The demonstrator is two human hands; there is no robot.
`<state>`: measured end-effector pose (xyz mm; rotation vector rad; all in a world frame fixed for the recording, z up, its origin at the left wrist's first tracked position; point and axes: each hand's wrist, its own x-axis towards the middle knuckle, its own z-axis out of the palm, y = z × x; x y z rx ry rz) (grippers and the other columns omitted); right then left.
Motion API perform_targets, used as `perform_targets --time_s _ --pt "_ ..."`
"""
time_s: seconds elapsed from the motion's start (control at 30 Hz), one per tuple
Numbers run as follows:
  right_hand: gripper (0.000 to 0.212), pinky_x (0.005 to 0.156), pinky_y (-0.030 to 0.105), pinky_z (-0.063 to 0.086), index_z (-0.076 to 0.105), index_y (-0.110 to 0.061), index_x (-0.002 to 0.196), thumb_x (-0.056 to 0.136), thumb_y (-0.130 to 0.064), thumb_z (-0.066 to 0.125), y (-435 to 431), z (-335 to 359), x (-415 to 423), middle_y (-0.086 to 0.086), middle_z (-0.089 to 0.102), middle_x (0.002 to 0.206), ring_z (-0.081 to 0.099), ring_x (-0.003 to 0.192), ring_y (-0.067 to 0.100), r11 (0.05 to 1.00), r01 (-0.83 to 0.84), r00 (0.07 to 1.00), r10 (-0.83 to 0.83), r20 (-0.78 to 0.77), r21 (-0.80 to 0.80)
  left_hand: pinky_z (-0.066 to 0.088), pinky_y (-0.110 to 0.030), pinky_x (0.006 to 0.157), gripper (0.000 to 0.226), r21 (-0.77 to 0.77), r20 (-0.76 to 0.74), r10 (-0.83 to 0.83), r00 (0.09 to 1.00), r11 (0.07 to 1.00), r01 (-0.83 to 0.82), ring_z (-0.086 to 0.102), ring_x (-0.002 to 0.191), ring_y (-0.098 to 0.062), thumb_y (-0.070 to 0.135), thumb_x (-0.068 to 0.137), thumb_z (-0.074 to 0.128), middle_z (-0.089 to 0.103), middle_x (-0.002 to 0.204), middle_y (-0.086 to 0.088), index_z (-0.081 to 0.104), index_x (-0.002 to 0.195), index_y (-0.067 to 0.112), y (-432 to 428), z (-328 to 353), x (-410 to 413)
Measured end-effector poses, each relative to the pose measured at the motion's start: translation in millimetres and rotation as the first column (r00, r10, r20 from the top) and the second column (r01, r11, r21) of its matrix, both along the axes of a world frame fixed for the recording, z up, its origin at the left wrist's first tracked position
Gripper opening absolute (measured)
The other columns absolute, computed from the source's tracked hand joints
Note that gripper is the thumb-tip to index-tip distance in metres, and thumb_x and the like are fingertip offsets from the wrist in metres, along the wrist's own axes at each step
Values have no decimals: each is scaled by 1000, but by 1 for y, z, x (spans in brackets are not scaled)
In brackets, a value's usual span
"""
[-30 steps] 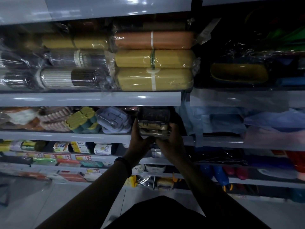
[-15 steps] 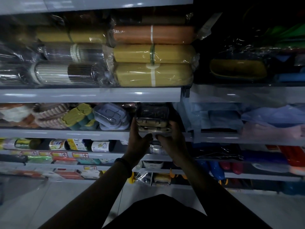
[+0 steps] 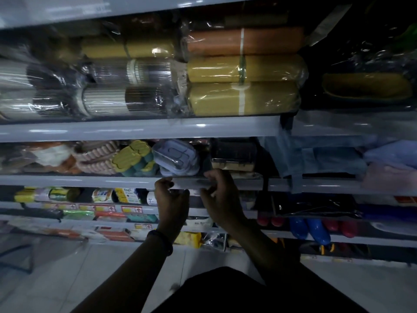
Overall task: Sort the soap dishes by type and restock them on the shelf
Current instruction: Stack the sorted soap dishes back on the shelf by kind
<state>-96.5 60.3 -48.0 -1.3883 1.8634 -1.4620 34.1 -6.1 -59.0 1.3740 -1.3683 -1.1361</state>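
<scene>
Item: soap dish stack, dark over tan, wrapped. Loc: mid shelf, front edge, nr right end; lavender dishes just beside on left, yellow-green dishes beyond.
L hand, R hand: both empty, fingers loosely curled, at shelf lip below stack, not touching it.
Step (est.): this type shelved, hands free.
Next (est.): fetch next type; needs a gap along same edge. Check stack isn't overhanging.

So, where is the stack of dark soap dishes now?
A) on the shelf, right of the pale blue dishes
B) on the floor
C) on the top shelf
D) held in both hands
A: the stack sits on the shelf beside the pale blue dishes; the left hand and right hand hold nothing.
</scene>
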Motion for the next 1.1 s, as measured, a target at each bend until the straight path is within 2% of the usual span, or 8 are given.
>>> perform_targets --time_s 0.07,0.13,0.23,0.43,0.53,0.8,0.93,1.1 --pt "46 86 25 54 54 -23 136 92 -36 60 -14 4 17 2 49 136 58 111 14 994 -98 995 99 -32 45 63 -48 90 60 21 -10 -27 1000 999 28 63 109 -18 1 87 79 50 135 -11 43 129 24 -18 4 17" --pt "48 99 34 54 52 -24 143 96 -19 62 -23 7 30 3 42 149 52 129 20 989 -143 983 147 -108 45 61 -50 96 69 21 10 -61 998 998 61 61 117 -19 0 85 81 53 132 -5 40 133 27 -33 11 28" --pt "55 111 27 43 54 -24 147 96 -11 64 -30 10 44 9 39 153 45 140 25 986 -156 964 164 -209 56 60 -54 95 78 49 15 -143 990 989 142 66 116 -27 -11 88 73 59 127 -1 35 142 30 -49 20 36" --pt "63 105 40 52 38 -25 157 100 -22 63 -32 -2 49 18 23 163 45 142 35 987 -137 948 156 -278 88 60 -25 70 87 145 -2 -265 964 954 262 64 125 -34 -9 90 73 60 141 -7 32 153 34 -70 21 47" --pt "65 98 33 54 32 -19 160 102 -19 62 -35 -12 49 17 17 168 49 139 31 989 -122 946 140 -293 77 57 -22 67 86 143 5 -299 954 945 295 63 123 -30 -10 90 73 59 140 -8 31 154 30 -75 22 45" --pt "72 103 23 42 32 -12 157 96 -9 71 -48 -7 45 11 39 160 45 142 24 991 -94 978 111 -177 98 58 -23 65 73 108 23 -342 939 935 338 63 114 -14 -6 90 73 61 128 3 40 146 26 -77 20 43" --pt "75 106 32 51 28 -16 158 96 -12 71 -49 -3 46 8 45 156 50 139 22 988 -108 992 115 -55 114 61 -21 67 65 54 37 -358 933 933 356 64 116 -12 -3 90 73 62 127 6 44 143 22 -75 17 43" --pt "79 100 22 50 26 -18 157 94 -12 73 -49 -3 47 6 42 157 47 139 17 989 -97 994 91 53 116 61 -41 90 55 62 -1 -269 963 961 268 64 118 -23 6 91 76 61 124 5 47 122 42 -70 11 45"
